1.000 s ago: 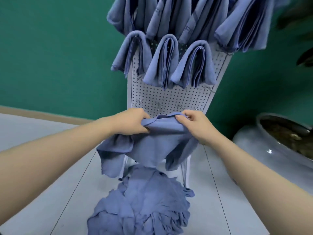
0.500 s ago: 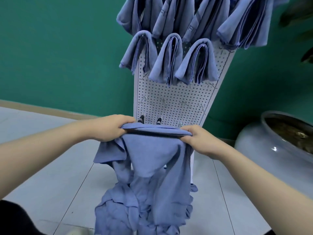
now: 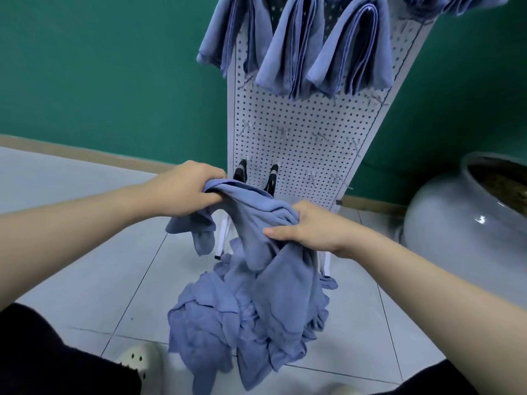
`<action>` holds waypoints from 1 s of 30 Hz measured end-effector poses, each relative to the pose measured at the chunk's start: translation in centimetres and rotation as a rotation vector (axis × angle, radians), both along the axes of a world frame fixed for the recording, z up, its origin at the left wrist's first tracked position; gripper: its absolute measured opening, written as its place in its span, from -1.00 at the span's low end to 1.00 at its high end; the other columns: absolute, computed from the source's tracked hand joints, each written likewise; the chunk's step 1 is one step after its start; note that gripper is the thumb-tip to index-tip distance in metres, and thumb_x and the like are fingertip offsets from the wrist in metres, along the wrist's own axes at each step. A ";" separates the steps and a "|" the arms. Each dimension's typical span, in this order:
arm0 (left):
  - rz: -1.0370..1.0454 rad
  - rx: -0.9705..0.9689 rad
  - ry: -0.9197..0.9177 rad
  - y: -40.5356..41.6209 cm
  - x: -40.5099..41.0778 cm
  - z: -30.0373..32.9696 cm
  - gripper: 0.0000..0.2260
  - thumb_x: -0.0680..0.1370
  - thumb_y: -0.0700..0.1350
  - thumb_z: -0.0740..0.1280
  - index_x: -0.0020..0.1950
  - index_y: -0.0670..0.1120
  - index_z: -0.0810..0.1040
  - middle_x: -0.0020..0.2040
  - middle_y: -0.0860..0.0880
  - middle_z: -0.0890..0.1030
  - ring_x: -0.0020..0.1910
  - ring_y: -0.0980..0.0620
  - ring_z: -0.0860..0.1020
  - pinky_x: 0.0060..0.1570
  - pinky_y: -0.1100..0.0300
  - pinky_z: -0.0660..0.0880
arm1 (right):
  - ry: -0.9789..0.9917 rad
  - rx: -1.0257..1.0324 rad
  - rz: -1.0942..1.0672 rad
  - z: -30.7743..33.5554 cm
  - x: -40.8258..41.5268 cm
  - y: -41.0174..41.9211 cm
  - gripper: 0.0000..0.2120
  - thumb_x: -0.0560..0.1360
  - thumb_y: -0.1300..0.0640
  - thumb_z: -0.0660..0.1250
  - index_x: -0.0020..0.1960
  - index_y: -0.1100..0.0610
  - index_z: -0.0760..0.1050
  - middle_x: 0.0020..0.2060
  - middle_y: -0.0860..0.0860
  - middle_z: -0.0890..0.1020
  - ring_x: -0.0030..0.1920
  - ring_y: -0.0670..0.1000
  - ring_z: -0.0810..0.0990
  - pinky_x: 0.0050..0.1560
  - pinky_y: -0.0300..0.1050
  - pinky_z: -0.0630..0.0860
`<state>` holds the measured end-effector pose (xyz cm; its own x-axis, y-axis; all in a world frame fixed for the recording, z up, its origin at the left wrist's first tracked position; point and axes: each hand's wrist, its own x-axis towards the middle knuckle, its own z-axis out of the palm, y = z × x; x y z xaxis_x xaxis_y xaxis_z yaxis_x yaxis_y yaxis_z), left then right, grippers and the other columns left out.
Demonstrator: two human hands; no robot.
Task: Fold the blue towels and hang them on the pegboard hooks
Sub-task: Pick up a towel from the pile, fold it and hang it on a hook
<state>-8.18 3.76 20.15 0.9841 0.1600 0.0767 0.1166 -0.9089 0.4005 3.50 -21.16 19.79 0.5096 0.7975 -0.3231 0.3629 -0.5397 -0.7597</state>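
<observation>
Since it sags limp between the two fists, the blue towel (image 3: 251, 220) looks light and soft, best taken by its corners or hem. Left hand (image 3: 185, 192) clamps one bunched end, right hand (image 3: 308, 226) grips the other, with the pile (image 3: 245, 323) below them. Half a second ago the top edge ran taut and level; now the hands are closer and the right sits lower

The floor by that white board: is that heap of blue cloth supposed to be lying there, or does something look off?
The pile of blue towels lies crumpled on the tiled floor at the foot of the pegboard, unlike the folded towels hanging above. It looks like the unfolded stock. The left hand and right hand grip one bunched towel.
</observation>
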 end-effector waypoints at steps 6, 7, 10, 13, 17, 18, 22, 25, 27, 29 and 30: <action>0.042 -0.149 -0.108 -1.0 1.4 -2.1 -0.95 0.56 -0.12 0.40 -0.04 -0.08 0.58 -0.18 -0.01 0.64 -0.17 -0.06 0.59 -0.09 -0.09 0.55 | 0.409 0.315 -0.132 -0.2 -0.9 0.5 -0.80 0.68 0.26 0.26 0.25 0.19 0.59 0.18 0.18 0.70 0.17 0.14 0.67 0.33 0.11 0.55; 0.050 -0.185 -0.106 -1.3 1.5 -2.2 -0.90 0.55 -0.09 0.43 0.04 -0.06 0.59 -0.12 0.01 0.66 -0.12 -0.04 0.61 -0.05 -0.06 0.56 | 0.460 0.359 -0.172 0.0 -0.9 0.6 -0.78 0.69 0.27 0.24 0.29 0.24 0.56 0.21 0.23 0.68 0.16 0.14 0.66 0.32 0.12 0.55; 0.057 -0.282 -0.069 -2.1 1.8 -2.5 -0.70 0.51 0.07 0.48 0.18 0.02 0.55 0.00 0.05 0.65 -0.07 0.01 0.63 -0.04 0.11 0.57 | 0.557 0.475 -0.241 0.8 -0.9 0.9 -0.75 0.69 0.26 0.23 0.32 0.28 0.54 0.19 0.22 0.68 0.16 0.12 0.67 0.26 0.04 0.59; 0.040 -0.310 -0.051 -2.8 1.8 -2.7 -0.70 0.53 0.00 0.46 0.22 0.02 0.51 0.01 0.07 0.61 -0.07 0.02 0.61 -0.13 0.24 0.49 | 0.562 0.539 -0.347 1.2 -0.6 0.9 -0.79 0.67 0.22 0.27 0.26 0.24 0.57 0.11 0.18 0.71 0.11 0.10 0.68 0.21 0.02 0.60; 0.037 -0.312 -0.059 -3.5 1.4 -2.1 -0.90 0.55 -0.02 0.41 0.03 0.02 0.55 -0.09 0.08 0.65 -0.20 0.06 0.56 -0.24 0.36 0.43 | 0.570 0.616 -0.429 1.8 -0.3 0.6 -0.72 0.66 0.19 0.31 0.32 0.29 0.54 0.06 0.15 0.68 0.09 0.10 0.66 0.25 0.08 0.56; 0.048 -0.316 -0.066 -3.7 1.4 -1.9 -0.89 0.57 0.01 0.38 -0.06 -0.01 0.56 -0.17 0.07 0.65 -0.27 0.08 0.53 -0.29 0.35 0.42 | 0.566 0.633 -0.448 2.0 -0.3 0.4 -0.71 0.66 0.19 0.31 0.33 0.29 0.53 0.07 0.16 0.68 0.09 0.11 0.66 0.26 0.10 0.56; 0.103 -0.420 0.040 -4.5 1.1 -1.2 -0.52 0.70 0.14 0.18 -0.26 -0.14 0.58 -0.39 0.09 0.62 -0.41 0.15 0.52 -0.36 0.34 0.39 | 0.559 0.711 -0.496 2.8 0.0 0.0 -0.69 0.67 0.19 0.30 0.36 0.30 0.50 0.20 0.22 0.68 0.23 0.18 0.67 0.33 0.13 0.57; 0.118 -0.603 0.070 -4.9 1.0 -1.1 -0.43 0.72 0.17 0.07 -0.18 -0.13 0.68 -0.25 -0.02 0.72 -0.28 0.07 0.62 -0.19 0.23 0.49 | 0.527 0.759 -0.541 3.4 0.4 -0.3 -0.71 0.67 0.18 0.31 0.34 0.28 0.52 0.22 0.22 0.67 0.23 0.16 0.67 0.32 0.12 0.58; 0.113 -0.668 0.038 -5.4 0.9 -1.0 -0.43 0.73 0.15 0.03 -0.15 -0.09 0.71 -0.18 -0.04 0.74 -0.24 0.08 0.63 -0.14 0.22 0.51 | 0.506 0.785 -0.563 3.8 0.7 -0.4 -0.75 0.67 0.17 0.31 0.30 0.24 0.56 0.17 0.17 0.70 0.20 0.14 0.69 0.32 0.11 0.57; 0.097 -0.727 -0.006 -5.9 0.9 -0.8 -0.45 0.74 0.13 0.04 -0.13 -0.07 0.73 -0.12 -0.01 0.75 -0.19 0.08 0.63 -0.10 0.19 0.53 | 0.494 0.817 -0.588 4.1 1.0 -0.6 -0.80 0.67 0.18 0.31 0.24 0.21 0.58 0.13 0.16 0.71 0.17 0.12 0.69 0.31 0.10 0.58; 0.085 -0.759 -0.023 -6.2 0.9 -0.6 -0.48 0.72 0.14 0.07 -0.12 -0.04 0.73 -0.10 0.02 0.75 -0.16 0.06 0.64 -0.08 0.16 0.54 | 0.489 0.830 -0.596 4.2 1.1 -0.6 -0.83 0.67 0.19 0.31 0.22 0.20 0.58 0.10 0.15 0.71 0.15 0.11 0.69 0.31 0.09 0.58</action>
